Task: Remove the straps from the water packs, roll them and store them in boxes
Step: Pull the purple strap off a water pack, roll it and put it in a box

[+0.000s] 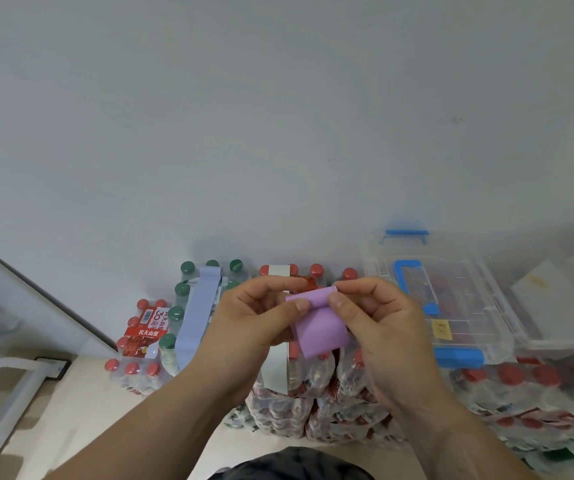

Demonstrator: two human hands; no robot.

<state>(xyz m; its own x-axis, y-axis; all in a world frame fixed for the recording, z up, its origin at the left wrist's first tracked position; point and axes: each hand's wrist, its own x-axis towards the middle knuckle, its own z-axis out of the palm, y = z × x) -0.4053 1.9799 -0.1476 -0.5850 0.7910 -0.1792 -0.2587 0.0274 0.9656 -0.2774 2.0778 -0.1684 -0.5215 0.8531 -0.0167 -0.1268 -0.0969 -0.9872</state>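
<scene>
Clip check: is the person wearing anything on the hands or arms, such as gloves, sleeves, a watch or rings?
No. The left hand and right hand have no gloves or rings. The left forearm and right forearm show no sleeves or watch up to the frame edge. A dark garment shows at the bottom.

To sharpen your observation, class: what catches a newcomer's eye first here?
First, the purple strap at the centre, top edge curled over, pinched by the left hand and the right hand. Behind, water packs with red and green caps stand against the wall, one bearing a pale blue strap. A clear box with blue clips sits on packs at right.
</scene>
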